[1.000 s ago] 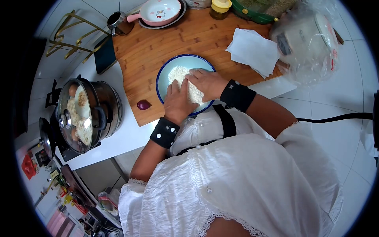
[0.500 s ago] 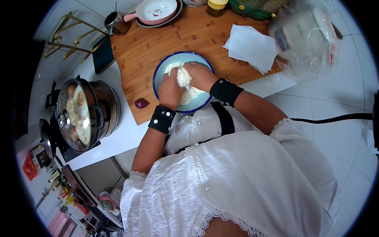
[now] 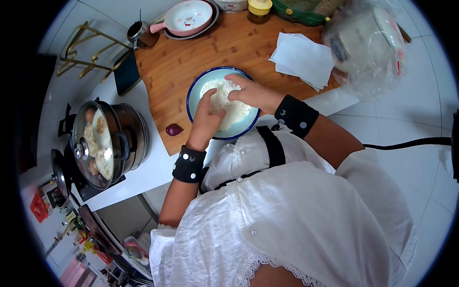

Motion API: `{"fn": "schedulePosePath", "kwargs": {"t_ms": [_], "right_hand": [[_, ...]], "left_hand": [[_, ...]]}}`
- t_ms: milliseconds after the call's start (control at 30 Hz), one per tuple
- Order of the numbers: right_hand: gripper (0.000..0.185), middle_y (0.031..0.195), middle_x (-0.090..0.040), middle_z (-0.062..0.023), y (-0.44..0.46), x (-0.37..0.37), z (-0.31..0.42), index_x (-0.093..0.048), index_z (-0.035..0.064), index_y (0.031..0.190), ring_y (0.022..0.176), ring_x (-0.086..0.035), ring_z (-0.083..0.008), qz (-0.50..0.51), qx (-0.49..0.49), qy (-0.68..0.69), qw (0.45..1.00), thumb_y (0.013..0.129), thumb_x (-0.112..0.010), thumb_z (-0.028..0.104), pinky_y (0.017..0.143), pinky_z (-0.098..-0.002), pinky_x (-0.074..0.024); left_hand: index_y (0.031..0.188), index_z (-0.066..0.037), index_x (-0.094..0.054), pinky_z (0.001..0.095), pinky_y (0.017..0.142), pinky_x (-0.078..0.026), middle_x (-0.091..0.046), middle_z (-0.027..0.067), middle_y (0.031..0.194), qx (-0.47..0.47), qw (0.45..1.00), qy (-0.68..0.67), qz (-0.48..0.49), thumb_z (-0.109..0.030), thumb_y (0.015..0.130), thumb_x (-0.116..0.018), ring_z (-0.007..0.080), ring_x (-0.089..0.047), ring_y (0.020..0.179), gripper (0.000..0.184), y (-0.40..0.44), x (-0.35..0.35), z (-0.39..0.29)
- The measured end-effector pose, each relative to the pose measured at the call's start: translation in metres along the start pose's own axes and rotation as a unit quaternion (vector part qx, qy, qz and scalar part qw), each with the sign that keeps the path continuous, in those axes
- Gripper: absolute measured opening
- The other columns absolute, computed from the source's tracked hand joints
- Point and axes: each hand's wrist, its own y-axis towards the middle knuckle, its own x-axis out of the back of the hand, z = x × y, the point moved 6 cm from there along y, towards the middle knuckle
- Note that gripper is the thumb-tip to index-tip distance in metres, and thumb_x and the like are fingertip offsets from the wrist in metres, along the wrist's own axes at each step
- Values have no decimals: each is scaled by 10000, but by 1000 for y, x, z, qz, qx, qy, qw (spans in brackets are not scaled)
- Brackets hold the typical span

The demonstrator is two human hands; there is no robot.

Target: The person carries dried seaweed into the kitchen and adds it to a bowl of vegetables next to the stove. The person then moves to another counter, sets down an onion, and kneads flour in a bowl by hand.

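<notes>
A pale bowl with a blue rim (image 3: 190,103) stands near the front edge of the wooden board and holds white flour-like powder (image 3: 230,109). Over the bowl's left side is my left hand (image 3: 206,117), thumb and fingers apart, with nothing gripped. My right hand (image 3: 253,93) reaches in from the right, its thumb and fingers spread above the powder. Both hands wear black wristbands. Whether the fingertips touch the powder is hard to tell. A small purple onion (image 3: 173,129) lies left of the bowl.
Left of the wooden board (image 3: 167,71) stands a steamer pot with a glass lid (image 3: 95,148), food inside. White paper sheets (image 3: 303,60) lie at the right, beside a plastic-wrapped appliance (image 3: 366,48). A pink pan (image 3: 189,18) and a yellow-lidded jar (image 3: 259,10) are at the back.
The hands pressed on the powder, then closed around a clump of it. Now they have opened and moved apart, and the clump is gone from between them.
</notes>
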Motion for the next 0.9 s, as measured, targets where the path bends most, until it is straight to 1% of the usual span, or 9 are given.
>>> {"fn": "schedulePosePath", "kwargs": {"t_ms": [33, 133, 233, 400, 500, 633, 733, 833, 900], "right_hand": [[617, 1353, -254, -155, 0, 3, -3, -247, 84, 1324, 1247, -247, -273, -4, -26, 13, 1000, 788, -500, 256, 984, -319, -254], [696, 1384, -160, -156, -11, 6, -4, -183, 109, 1346, 1286, -140, -295, -19, -118, 100, 988, 797, -491, 405, 999, -430, -221], [763, 1402, -94, -145, -4, 3, -13, -135, 129, 1359, 1302, -57, -302, 23, -136, 160, 977, 791, -470, 512, 975, -545, -197], [746, 1411, -83, -134, 13, -8, -24, -161, 124, 1352, 1300, -66, -317, 14, -177, 218, 960, 802, -427, 553, 952, -595, -187], [714, 1409, -110, -134, 24, -11, -31, -175, 116, 1348, 1297, -91, -319, 38, -176, 225, 958, 821, -392, 546, 953, -600, -173], [700, 1397, -187, -149, 33, -21, -34, -166, 137, 1358, 1282, -192, -316, 96, -146, 270, 947, 825, -336, 558, 966, -584, -163], [723, 1379, -228, -156, 30, -19, -32, -178, 100, 1353, 1273, -208, -320, 26, -123, 202, 971, 825, -329, 570, 977, -564, -159], [738, 1353, -276, -162, 28, -22, -25, -182, 63, 1348, 1265, -232, -286, 83, -46, 236, 967, 832, -314, 573, 1001, -475, -195], [729, 1332, -309, -158, 28, -18, -27, -217, 32, 1329, 1245, -272, -255, 41, -53, 210, 975, 839, -319, 562, 1003, -401, -220]], "left_hand": [[1262, -55, -349, 322, 956, -285, -386, 128, 1259, 27, 999, -20, -9, -65, 730, -507, 245, -334, 1185, 555, -3, 2, 2], [1296, -74, -295, 395, 969, -255, -356, 133, 1272, 108, 988, -107, -30, -125, 768, -493, 263, -300, 1197, 566, -5, 9, 10], [1327, -90, -230, 476, 963, -231, -348, 135, 1269, 181, 960, -212, -38, -192, 802, -485, 282, -294, 1192, 593, -5, 9, 17], [1336, -80, -197, 547, 931, -232, -337, 137, 1274, 235, 943, -235, 6, -246, 830, -474, 285, -287, 1191, 601, 10, -2, 27], [1311, -79, -248, 500, 934, -267, -372, 132, 1251, 259, 938, -230, -8, -257, 834, -476, 263, -339, 1164, 558, 16, -5, 25], [1246, -57, -326, 374, 926, -325, -446, 104, 1186, 198, 924, -326, 8, -230, 853, -453, 219, -428, 1094, 448, 30, -16, 43], [1195, -46, -376, 305, 901, -355, -483, 82, 1139, 138, 925, -354, 13, -207, 867, -433, 193, -466, 1051, 370, 29, -16, 35], [1151, -44, -422, 290, 891, -359, -500, 71, 1111, 112, 916, -385, 2, -202, 875, -424, 183, -470, 1042, 318, 19, -13, 22], [1121, -44, -451, 284, 890, -356, -510, 67, 1092, 95, 907, -409, -4, -218, 877, -426, 175, -474, 1033, 300, 15, -10, 19]]}}
